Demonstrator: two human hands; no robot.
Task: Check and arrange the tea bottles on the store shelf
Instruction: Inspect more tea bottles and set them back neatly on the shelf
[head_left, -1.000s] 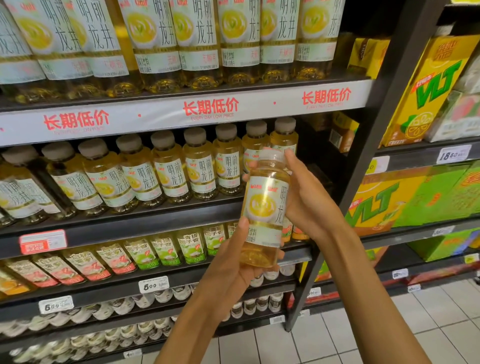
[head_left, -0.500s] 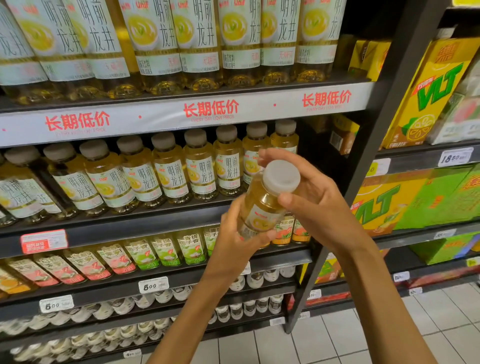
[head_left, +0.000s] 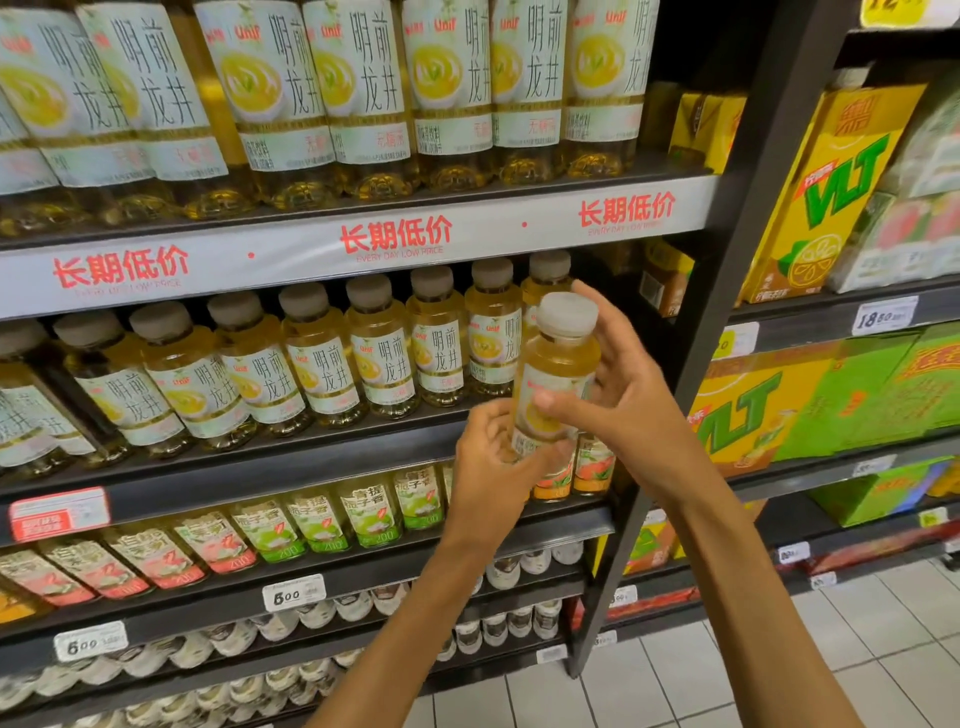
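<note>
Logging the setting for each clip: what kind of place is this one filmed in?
Almost certainly a supermarket drinks aisle. Dark shelves hold rows of identical tea bottles, price tags sit on the shelf edges, and a strip reads "every day low price".

Dark metal shelving (head_left: 737, 291) stands on a pale tiled floor (head_left: 779, 670); yellow and green drink cartons (head_left: 831, 197) fill the right bay.

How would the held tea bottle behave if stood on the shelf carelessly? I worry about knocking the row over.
The tea bottle looks full, so probably heavy for its size. Tall and narrow, it may tip. Both the left hand and right hand hold it; its smooth label seems slippery.
</note>
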